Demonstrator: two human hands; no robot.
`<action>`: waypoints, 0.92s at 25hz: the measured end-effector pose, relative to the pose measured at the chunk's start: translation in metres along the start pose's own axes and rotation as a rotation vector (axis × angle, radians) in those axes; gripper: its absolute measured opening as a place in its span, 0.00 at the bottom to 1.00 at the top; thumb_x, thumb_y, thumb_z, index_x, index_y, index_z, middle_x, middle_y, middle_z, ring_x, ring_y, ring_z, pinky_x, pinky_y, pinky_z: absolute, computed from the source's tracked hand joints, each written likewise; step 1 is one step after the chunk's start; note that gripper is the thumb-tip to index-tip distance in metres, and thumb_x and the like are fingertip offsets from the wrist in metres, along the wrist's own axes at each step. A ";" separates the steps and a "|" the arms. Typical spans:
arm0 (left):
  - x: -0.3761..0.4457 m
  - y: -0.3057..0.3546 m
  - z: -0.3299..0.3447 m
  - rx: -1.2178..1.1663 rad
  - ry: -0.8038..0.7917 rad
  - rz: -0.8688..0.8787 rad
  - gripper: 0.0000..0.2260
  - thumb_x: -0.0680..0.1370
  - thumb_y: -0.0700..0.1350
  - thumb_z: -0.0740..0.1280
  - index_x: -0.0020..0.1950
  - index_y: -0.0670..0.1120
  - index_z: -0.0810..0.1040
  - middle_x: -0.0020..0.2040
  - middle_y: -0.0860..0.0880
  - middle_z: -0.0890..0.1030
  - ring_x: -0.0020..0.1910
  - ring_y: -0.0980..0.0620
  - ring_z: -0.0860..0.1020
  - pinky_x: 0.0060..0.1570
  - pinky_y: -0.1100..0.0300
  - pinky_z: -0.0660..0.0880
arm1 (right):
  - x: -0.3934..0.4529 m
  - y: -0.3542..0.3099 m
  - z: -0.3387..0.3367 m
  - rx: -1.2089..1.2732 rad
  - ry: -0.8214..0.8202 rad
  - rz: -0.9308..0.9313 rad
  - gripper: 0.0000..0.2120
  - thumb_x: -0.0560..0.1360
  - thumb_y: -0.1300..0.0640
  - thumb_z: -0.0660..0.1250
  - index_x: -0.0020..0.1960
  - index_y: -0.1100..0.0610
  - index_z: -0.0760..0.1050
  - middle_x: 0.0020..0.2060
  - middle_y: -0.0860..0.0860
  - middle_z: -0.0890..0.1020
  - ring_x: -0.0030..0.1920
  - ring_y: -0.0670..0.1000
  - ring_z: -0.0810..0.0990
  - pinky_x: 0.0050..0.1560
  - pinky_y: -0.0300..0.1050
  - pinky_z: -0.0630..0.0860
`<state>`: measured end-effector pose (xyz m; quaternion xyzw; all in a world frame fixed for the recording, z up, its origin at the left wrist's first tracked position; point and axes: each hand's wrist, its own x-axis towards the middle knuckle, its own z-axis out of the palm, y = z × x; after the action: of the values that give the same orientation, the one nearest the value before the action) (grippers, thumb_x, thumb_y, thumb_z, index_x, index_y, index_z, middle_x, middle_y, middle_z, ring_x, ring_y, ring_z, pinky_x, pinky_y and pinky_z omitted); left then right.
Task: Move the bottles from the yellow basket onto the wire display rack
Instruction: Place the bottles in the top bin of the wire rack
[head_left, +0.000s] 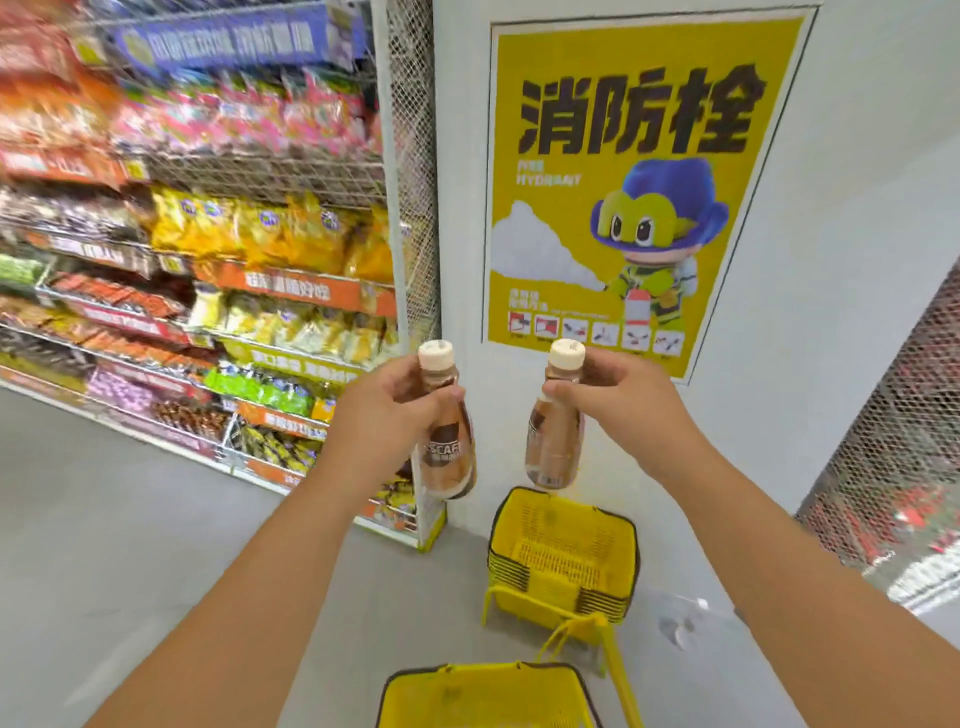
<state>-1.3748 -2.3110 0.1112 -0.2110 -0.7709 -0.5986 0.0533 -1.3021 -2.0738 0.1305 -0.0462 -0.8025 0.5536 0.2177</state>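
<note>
The fingers (415, 387) of the left hand (387, 410) are curled around the neck of a brown coffee bottle (447, 441), gripping it just under its cream cap. The fingers (563, 388) of the right hand (618, 400) grip a second brown bottle (553, 441) the same way, thumb across the neck below the cap. Both bottles are held upright in the air at about the same height, near each other but apart, with both bare forearms stretched forward from the bottom corners of the view.

Below the hands, at the bottom edge, is the rim of a yellow basket (485, 675) with a dark edge; only its top part shows. Just beyond it on the grey floor (156, 545) stands a stack of yellow baskets (563, 556) on a yellow frame, set against the white wall (857, 182).

On that wall, above the bottles, hangs a yellow poster (639, 192) with large black Chinese characters and a cartoon figure in a blue hat.

To the left runs a wire display rack (405, 208) with mesh side panels, its shelves packed with snack bags (260, 234) in yellow, pink, orange and green; this area is blurred. At the far right edge is another mesh panel (893, 441) with red items behind it, too blurred to tell what they are.
</note>
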 end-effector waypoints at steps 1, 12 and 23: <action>0.001 0.012 -0.011 -0.009 0.007 0.007 0.12 0.75 0.44 0.76 0.57 0.52 0.85 0.46 0.59 0.87 0.45 0.68 0.82 0.41 0.77 0.72 | 0.004 -0.014 0.002 0.008 -0.020 -0.012 0.12 0.71 0.61 0.79 0.53 0.52 0.86 0.46 0.45 0.88 0.42 0.36 0.83 0.42 0.27 0.76; -0.026 0.073 -0.082 0.061 0.219 0.002 0.11 0.75 0.44 0.76 0.55 0.57 0.85 0.45 0.60 0.87 0.45 0.64 0.84 0.44 0.71 0.76 | 0.025 -0.085 0.037 0.100 -0.276 -0.125 0.10 0.69 0.56 0.81 0.49 0.48 0.87 0.44 0.45 0.89 0.49 0.46 0.87 0.55 0.43 0.80; -0.180 0.111 -0.143 0.196 0.736 -0.198 0.11 0.73 0.45 0.78 0.52 0.58 0.84 0.44 0.59 0.87 0.44 0.62 0.85 0.47 0.65 0.78 | -0.028 -0.143 0.135 0.235 -0.839 -0.316 0.08 0.71 0.60 0.80 0.49 0.51 0.87 0.43 0.47 0.89 0.42 0.40 0.84 0.43 0.28 0.76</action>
<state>-1.1927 -2.4718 0.1903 0.0993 -0.7705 -0.5599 0.2881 -1.3069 -2.2545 0.2128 0.3296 -0.7503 0.5716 -0.0403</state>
